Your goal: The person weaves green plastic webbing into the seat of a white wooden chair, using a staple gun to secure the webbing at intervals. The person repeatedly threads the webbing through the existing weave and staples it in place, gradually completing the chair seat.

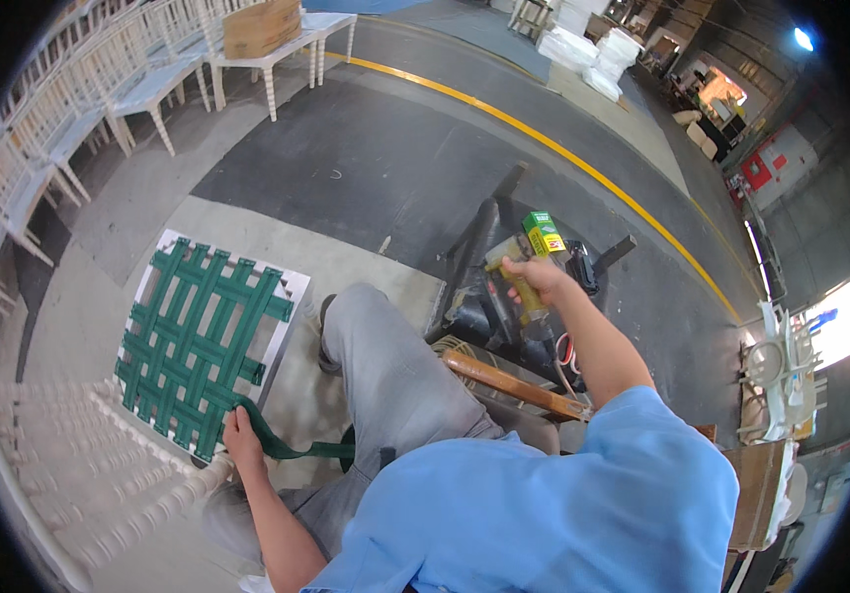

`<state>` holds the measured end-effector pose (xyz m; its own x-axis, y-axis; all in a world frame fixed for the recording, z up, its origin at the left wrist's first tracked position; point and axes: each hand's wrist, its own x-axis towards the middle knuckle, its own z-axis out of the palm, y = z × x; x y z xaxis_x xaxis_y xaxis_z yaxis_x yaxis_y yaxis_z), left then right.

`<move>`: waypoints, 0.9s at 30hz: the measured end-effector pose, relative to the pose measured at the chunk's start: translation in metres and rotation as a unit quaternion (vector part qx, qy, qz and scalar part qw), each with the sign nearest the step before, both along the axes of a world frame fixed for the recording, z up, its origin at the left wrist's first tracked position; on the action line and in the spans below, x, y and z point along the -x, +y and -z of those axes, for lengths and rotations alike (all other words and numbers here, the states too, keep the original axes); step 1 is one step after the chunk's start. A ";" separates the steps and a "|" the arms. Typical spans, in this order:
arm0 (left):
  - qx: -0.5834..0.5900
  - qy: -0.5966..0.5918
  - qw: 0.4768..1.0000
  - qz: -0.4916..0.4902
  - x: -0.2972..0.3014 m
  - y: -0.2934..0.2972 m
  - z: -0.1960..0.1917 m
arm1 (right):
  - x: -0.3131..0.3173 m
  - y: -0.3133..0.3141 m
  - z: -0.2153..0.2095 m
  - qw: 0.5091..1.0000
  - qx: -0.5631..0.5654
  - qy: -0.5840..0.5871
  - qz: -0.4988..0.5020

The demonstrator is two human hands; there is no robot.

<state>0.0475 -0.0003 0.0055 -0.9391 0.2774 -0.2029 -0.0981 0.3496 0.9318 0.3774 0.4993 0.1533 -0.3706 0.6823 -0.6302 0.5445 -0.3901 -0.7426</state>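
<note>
My left hand (240, 440) is closed on a loose length of green webbing strap (282, 447) at the near right corner of a chair seat. Green straps (203, 321), woven over and under with gaps between them, cover the seat frame, whose white edge (292, 306) shows on the right. The white chair (133, 504) has turned spindles and lies at my lower left. Off to the right, my right hand (534, 282) grips a yellowish staple gun (502, 255) above a dark stand (479, 311). The strap's far end passes behind my leg.
A green and yellow box (544, 232) sits on the dark stand, near red-handled scissors (565, 351). Beside my right thigh runs a brown wooden bar (509, 381). White chairs (138, 89) line the far left, one bearing a cardboard box (262, 30). A yellow line (544, 133) crosses the floor.
</note>
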 end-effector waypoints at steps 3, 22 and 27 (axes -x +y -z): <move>-0.029 0.003 0.999 -0.018 0.006 0.001 -0.002 | -0.013 0.012 0.035 0.995 0.075 0.055 0.026; 0.009 -0.114 0.993 -0.024 -0.003 -0.031 -0.020 | -0.142 -0.016 0.041 0.896 -0.187 -0.379 -0.137; 0.068 -0.147 0.987 0.008 -0.018 -0.032 -0.023 | -0.165 -0.044 0.034 0.962 -0.134 -0.207 0.113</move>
